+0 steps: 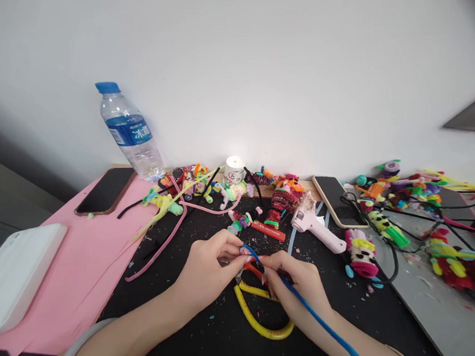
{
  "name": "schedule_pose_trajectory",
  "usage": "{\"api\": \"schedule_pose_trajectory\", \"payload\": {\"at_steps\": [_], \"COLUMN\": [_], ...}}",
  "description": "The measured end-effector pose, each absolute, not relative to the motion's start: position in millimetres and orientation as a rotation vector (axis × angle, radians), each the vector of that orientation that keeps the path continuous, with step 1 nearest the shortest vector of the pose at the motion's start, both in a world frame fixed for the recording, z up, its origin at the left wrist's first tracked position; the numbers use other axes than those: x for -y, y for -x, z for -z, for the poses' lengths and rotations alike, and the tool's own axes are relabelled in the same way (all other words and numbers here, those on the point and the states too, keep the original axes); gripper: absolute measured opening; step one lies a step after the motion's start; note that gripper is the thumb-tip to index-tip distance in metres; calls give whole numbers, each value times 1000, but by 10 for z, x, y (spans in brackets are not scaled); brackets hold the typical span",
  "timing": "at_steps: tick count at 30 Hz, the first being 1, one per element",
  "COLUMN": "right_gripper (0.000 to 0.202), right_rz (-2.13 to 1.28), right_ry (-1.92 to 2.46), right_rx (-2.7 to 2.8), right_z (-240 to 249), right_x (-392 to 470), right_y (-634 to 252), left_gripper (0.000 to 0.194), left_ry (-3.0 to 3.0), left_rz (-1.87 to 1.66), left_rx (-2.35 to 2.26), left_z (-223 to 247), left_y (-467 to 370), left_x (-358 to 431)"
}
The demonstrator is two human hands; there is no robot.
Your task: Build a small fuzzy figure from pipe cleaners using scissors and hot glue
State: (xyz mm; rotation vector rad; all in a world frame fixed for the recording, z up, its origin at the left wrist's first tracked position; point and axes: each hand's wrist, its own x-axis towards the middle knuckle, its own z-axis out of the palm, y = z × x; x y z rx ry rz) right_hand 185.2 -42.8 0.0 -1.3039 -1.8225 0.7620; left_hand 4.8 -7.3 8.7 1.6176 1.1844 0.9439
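My left hand [207, 271] is closed in a pinch around a small pinkish piece [245, 251] with the end of a blue pipe cleaner bent over it. My right hand [301, 282] pinches that same blue pipe cleaner [314, 314] close by, and its long loose end trails over the right wrist toward the lower edge. Just beneath both hands lie scissors [264, 332] with yellow and orange handles on the black mat [192, 335]. The fingers partly hide the scissors and the pinkish piece.
A water bottle [131, 131], a phone [106, 191] and a white box [21, 274] stand or lie at left. A paper cup [234, 170], red lighter [268, 231], glue gun [317, 226], second phone [338, 200] and several pipe-cleaner figures [361, 253] line the back and right.
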Motion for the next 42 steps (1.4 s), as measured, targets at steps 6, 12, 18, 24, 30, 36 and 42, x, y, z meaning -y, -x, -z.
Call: {"api": "schedule_pose_trajectory", "payload": {"at_steps": [6, 12, 18, 24, 30, 36, 42], "right_gripper": [14, 13, 12, 12, 11, 12, 12], "right_rz": [-776, -818, -885, -896, -908, -890, -884], "right_ry": [1295, 1325, 1338, 1366, 1348, 1335, 1314], "right_rx": [1795, 1779, 1733, 1716, 1736, 1747, 1764], "right_z": [-18, -20, 2, -11, -6, -5, -1], "right_x": [434, 435, 431, 428, 427, 441, 452], "right_y": [-1840, -1840, -1844, -1835, -1833, -1838, -1848], "left_gripper": [13, 8, 3, 7, 8, 10, 9], "left_ry": [-1548, -1645, -2018, -2171, -2008, -1861, -1843], "left_rz": [-942, -953, -974, -946, -925, -920, -897], "left_rx": [-1179, -1182, -1153, -1119, -1099, -1095, -1109], "left_z": [-101, -79, -35, -15, 0, -44, -53], "left_y": [-49, -29, 23, 36, 3, -24, -28], "left_x": [74, 93, 70, 58, 69, 93, 90]}}
